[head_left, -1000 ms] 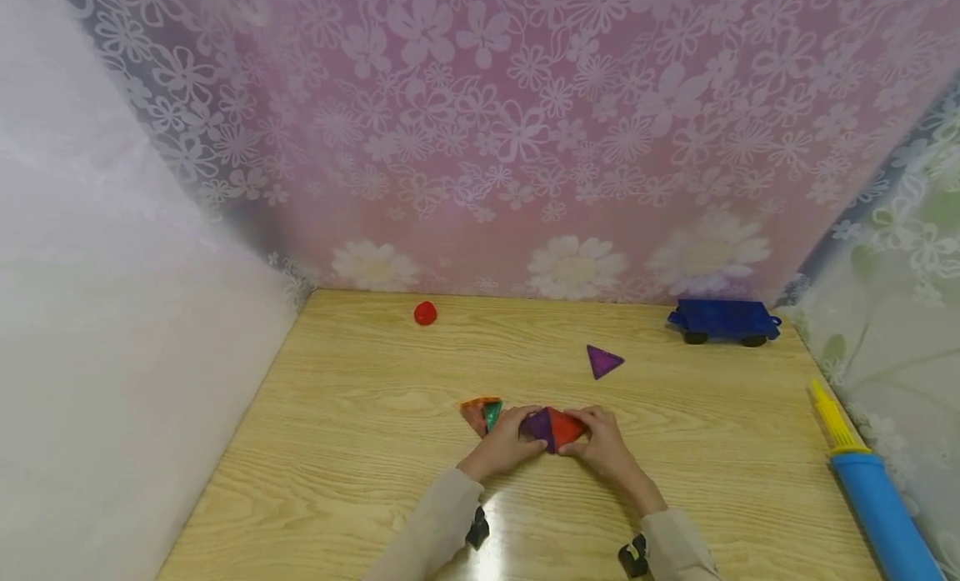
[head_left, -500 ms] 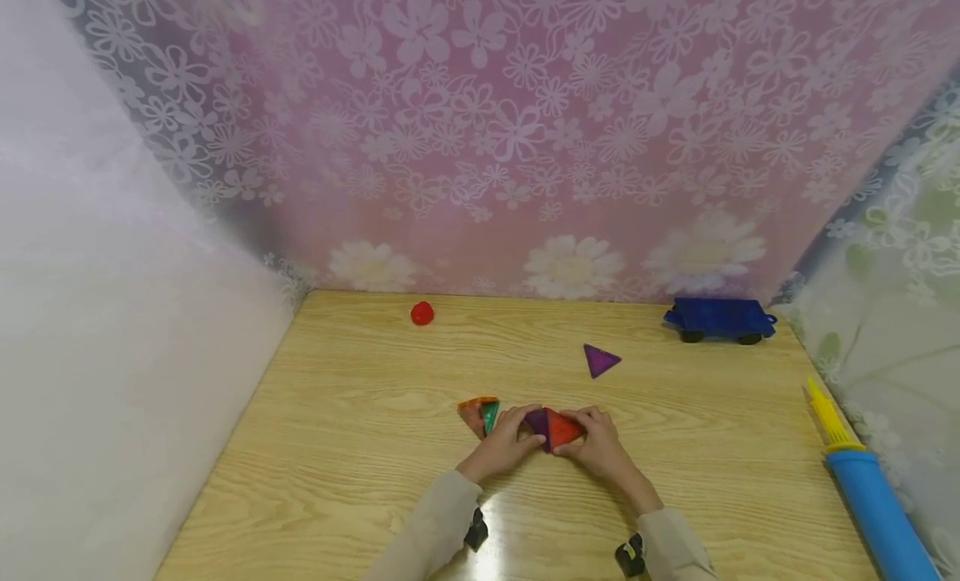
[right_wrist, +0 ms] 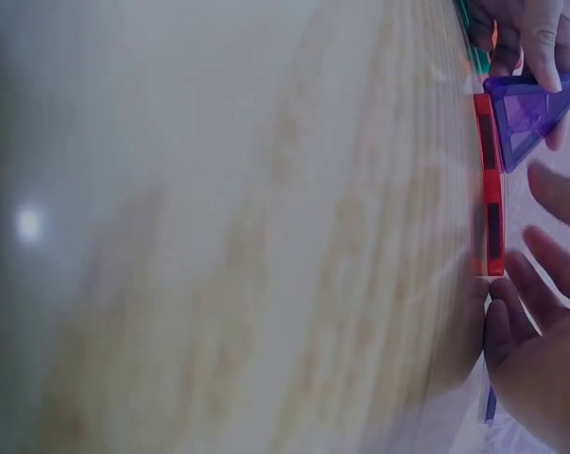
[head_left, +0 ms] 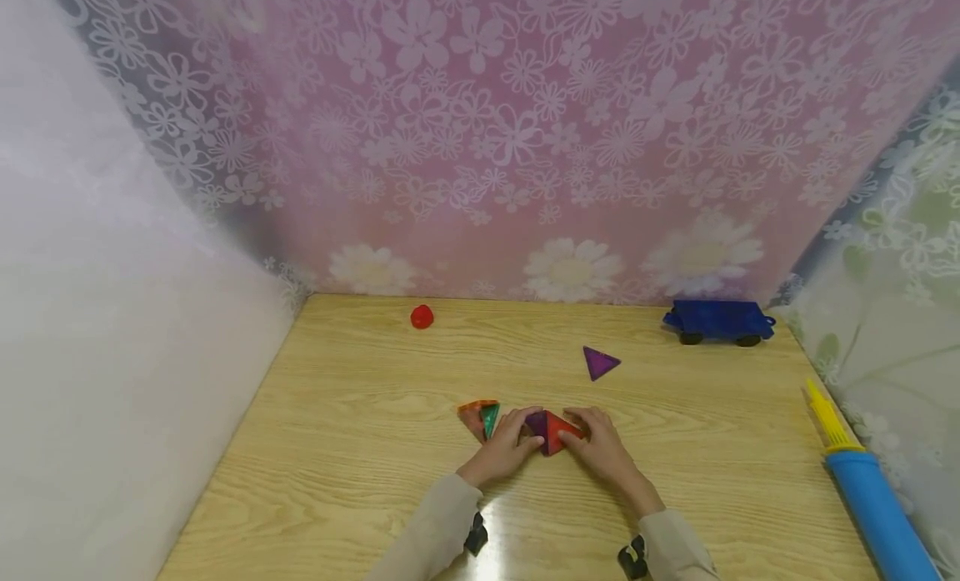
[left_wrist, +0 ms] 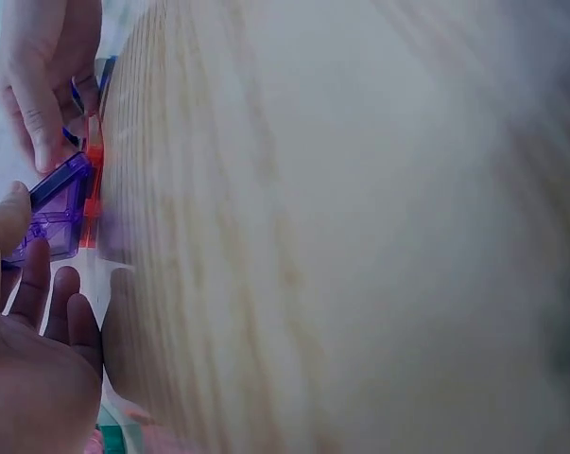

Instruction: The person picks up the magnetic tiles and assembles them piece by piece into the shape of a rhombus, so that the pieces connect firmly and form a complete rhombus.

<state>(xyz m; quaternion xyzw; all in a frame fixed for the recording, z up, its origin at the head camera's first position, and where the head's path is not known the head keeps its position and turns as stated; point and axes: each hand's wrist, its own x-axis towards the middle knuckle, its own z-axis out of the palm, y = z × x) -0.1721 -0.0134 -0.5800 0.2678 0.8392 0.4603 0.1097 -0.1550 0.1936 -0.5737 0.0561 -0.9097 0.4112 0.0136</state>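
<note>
My left hand point(head_left: 504, 449) pinches a purple triangular magnetic tile point(left_wrist: 65, 203) between thumb and fingers; the tile stands tilted up from the table. Along its lower edge a red triangular magnetic tile point(head_left: 555, 433) lies flat, meeting the purple one. Around the red tile's right side is my right hand point(head_left: 600, 449), its thumb over the near edge and its fingers loosely spread. In the right wrist view, those fingers sit behind the red tile's end without closing on it. Left of my left hand lies an orange tile piece point(head_left: 474, 416) with a green tile point(head_left: 490, 418) against it.
A loose purple triangle tile point(head_left: 601, 363) lies beyond the hands. Farther back are a small red object point(head_left: 422, 317) and a blue wheeled toy car base point(head_left: 718, 321). A blue pump point(head_left: 873, 498) with a yellow nozzle lies along the right edge. Fabric-covered walls enclose the table point(head_left: 337, 498).
My right hand has loosened its hold on the red tile, its thumb shifting inward over the near edge. The left hand keeps holding the purple tile in nearly the same place.
</note>
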